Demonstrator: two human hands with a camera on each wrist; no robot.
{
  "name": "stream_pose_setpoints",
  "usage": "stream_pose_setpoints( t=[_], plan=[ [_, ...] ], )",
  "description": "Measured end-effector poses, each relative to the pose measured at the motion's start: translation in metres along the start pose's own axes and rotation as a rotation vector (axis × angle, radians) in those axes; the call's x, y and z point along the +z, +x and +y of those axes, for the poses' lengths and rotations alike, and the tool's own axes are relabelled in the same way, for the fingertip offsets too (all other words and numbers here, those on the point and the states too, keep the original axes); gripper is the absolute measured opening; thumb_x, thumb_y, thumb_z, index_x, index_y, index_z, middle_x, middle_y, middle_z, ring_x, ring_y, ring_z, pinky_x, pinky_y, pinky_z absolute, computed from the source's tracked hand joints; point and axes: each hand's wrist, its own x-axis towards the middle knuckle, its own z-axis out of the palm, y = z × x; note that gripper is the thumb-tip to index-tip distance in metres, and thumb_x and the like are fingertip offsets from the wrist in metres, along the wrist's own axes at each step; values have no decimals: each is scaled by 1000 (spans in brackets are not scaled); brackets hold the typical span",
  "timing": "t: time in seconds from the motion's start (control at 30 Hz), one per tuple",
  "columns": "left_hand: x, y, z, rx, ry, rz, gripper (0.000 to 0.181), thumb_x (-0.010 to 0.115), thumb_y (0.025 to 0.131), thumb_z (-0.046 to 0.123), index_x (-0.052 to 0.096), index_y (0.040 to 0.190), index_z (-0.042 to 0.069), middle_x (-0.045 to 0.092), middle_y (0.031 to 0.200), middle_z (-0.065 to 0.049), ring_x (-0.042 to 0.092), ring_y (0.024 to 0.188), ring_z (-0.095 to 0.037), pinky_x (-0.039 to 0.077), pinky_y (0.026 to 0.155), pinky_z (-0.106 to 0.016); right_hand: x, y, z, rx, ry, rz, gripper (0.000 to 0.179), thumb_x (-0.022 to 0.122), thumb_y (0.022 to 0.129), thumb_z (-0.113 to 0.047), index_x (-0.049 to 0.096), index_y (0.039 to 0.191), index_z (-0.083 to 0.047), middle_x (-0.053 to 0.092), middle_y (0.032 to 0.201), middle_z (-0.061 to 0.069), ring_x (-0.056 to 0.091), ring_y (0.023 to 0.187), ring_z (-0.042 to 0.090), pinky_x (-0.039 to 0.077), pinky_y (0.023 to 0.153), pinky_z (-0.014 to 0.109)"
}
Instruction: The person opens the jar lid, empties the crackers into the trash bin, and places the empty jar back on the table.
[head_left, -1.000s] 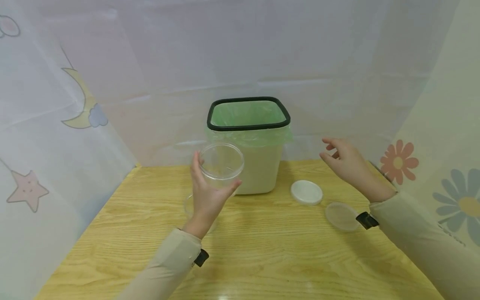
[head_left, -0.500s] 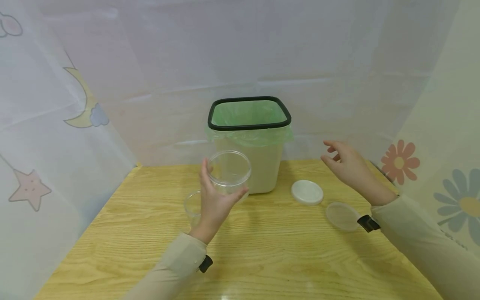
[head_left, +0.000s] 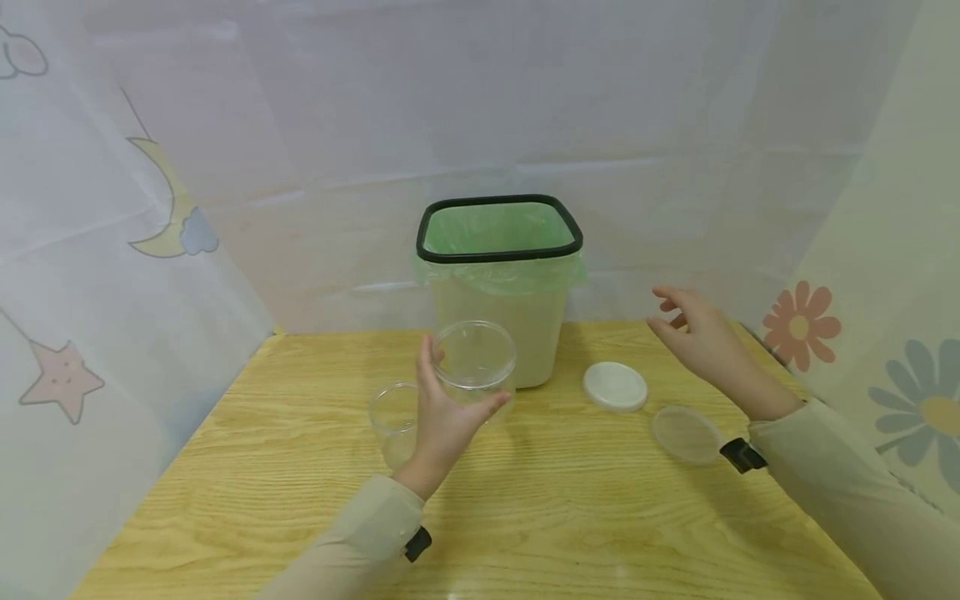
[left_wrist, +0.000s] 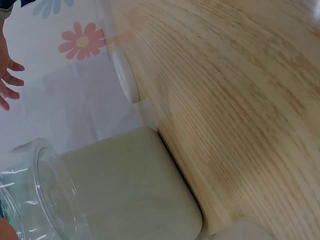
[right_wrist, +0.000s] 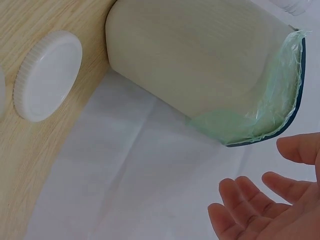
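My left hand [head_left: 447,417] grips a clear round plastic jar [head_left: 477,357] by its side, thumb and fingers around it, above the table in front of the bin. In the left wrist view the jar [left_wrist: 47,195] shows at the lower left, with only a bit of the hand visible. A second clear jar [head_left: 394,417] stands on the table to the left, partly behind the left hand. My right hand [head_left: 697,342] hovers empty at the right with loosely bent fingers. Below it lie a white screw lid [head_left: 615,386] and a flat translucent disc [head_left: 686,434].
A cream trash bin [head_left: 525,325] with a black rim and green liner bag [head_left: 495,227] stands at the back middle of the wooden table [head_left: 555,508]. Patterned cloth walls [head_left: 337,125] enclose the back and both sides.
My left hand has carried the jar to the right and downward, uncovering more of the jar standing on the table. The right hand has barely shifted.
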Motion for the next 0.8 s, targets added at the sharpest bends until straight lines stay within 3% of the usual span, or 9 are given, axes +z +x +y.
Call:
stream_pose_setpoints(
  t=[0.43, 0.67, 0.8],
  plan=[
    [6, -7, -6, -106, -17, -38, 120, 89, 71, 24, 4, 155, 9, 14, 158, -14, 20, 142, -36, 20, 111, -60, -2, -4, 2, 4, -1, 7, 55, 48, 103, -22, 33, 144, 11, 45, 128, 35, 53, 100, 46, 48, 75, 58],
    [13, -13, -17, -192, 5, -81, 119, 89, 70, 27, 8, 154, 5, 17, 155, -22, 19, 141, -41, 20, 111, -59, 0, -4, 8, -5, -9, 2, 53, 49, 102, -20, 34, 143, 11, 47, 125, 35, 55, 98, 45, 49, 74, 58],
    [15, -16, -21, -208, 12, -103, 119, 89, 70, 27, 7, 153, 3, 16, 155, -23, 18, 141, -42, 20, 111, -59, 1, -5, 10, 1, -19, -7, 54, 50, 102, -20, 34, 143, 11, 47, 126, 35, 55, 98, 45, 49, 74, 57]
  ],
)
